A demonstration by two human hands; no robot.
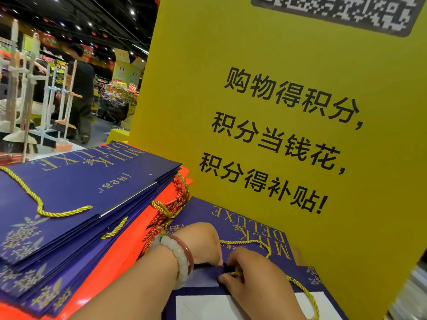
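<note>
Fingers (pixel 226 278) of the right hand (pixel 254 276) pinch the folded top edge of the flat blue gift bag (pixel 249 227), by its gold cord handle (pixel 242 241). The left hand (pixel 204 242) curls onto the same edge just beside them. The bag lies under and beyond the fingers, against the yellow sign (pixel 288 65). The step looks like opening the bag's mouth; next, the edges need parting without tearing. A stack of bags (pixel 69 192) lies to the left.

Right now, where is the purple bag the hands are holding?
In the head view, the purple bag lies at lower centre, under the left hand and right hand, before the yellow sign, right of the stack of bags.
</note>
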